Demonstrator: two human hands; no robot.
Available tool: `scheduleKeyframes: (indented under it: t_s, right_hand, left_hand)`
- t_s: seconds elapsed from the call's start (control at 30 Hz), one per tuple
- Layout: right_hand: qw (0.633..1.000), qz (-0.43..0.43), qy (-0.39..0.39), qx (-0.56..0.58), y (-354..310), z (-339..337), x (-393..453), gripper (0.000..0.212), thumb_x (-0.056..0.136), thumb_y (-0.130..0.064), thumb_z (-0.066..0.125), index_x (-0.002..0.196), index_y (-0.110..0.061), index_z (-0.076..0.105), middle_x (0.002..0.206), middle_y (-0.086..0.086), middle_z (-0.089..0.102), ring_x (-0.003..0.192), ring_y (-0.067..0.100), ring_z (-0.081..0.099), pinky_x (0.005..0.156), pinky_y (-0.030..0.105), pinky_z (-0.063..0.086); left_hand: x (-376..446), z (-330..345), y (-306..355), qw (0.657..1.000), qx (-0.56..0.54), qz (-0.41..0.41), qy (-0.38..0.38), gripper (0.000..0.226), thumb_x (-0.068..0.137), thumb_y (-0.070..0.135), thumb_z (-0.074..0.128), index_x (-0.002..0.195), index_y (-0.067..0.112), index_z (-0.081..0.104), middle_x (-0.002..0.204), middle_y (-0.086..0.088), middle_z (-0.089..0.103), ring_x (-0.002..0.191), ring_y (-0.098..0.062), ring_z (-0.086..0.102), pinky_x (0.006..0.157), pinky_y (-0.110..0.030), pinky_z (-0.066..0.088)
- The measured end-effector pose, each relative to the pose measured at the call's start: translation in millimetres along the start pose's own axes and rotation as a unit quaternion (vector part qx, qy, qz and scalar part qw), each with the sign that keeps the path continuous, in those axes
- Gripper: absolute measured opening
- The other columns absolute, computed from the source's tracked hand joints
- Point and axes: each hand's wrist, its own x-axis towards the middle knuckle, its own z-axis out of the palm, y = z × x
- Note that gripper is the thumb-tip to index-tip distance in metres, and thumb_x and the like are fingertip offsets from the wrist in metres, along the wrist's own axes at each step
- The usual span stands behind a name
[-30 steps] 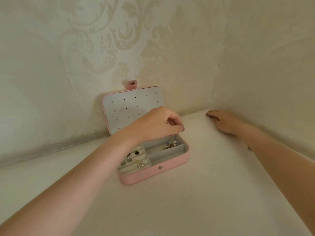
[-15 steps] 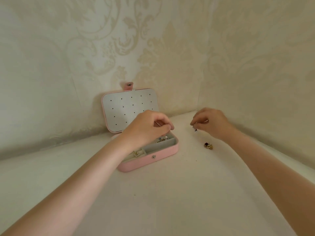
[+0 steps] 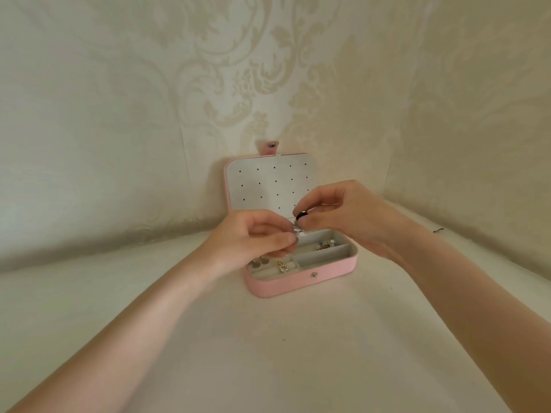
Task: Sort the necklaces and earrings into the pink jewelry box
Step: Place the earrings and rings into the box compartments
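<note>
Pink leatherette jewelry box [image 3: 301, 281] sits open on the worktop; above it, right hand [image 3: 343, 216] pinches a dark round earring [image 3: 300, 216], left hand [image 3: 256, 236] pinches something small and silvery.

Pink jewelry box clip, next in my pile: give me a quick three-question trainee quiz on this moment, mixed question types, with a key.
1. True or false: the lid of the pink jewelry box is shut.
2. Multiple choice: where is the dark round earring? A) lying on the table B) pinched by the right hand above the box C) pinned in the lid
3. Short answer: what is the left hand doing?

Key
1. False: the lid stands open, its dotted white panel facing the camera.
2. B
3. It is held over the box with its fingertips pinching a small silvery piece, close to the right hand's grip.
</note>
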Motion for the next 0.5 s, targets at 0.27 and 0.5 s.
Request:
scheduleKeyframes:
  t_s: [0.27, 0.5]
  right_hand:
    - [0.999, -0.035, 0.003, -0.036, -8, 25, 14, 0.015, 0.072, -0.002, 0.074, 0.075, -0.014, 0.067, 0.071, 0.002, 0.069, 0.070, 0.007, 0.065, 0.078, 0.019, 0.048]
    - [0.998, -0.062, 0.007, -0.029, -10, 26, 16, 0.012, 0.074, 0.000, 0.072, 0.078, -0.010, 0.067, 0.072, 0.001, 0.069, 0.069, 0.005, 0.065, 0.075, 0.013, 0.049]
  left_hand:
    - [1, -20, -7, 0.984, -0.163, -0.064, 0.026, 0.006, 0.080, 0.004, 0.062, 0.082, 0.006, 0.068, 0.076, -0.009, 0.072, 0.071, -0.012, 0.070, 0.066, -0.016, 0.055]
    - [1, -20, -11, 0.986, -0.150, -0.053, 0.043, 0.006, 0.076, 0.003, 0.067, 0.078, 0.009, 0.064, 0.070, -0.004, 0.070, 0.064, -0.008, 0.066, 0.067, -0.016, 0.055]
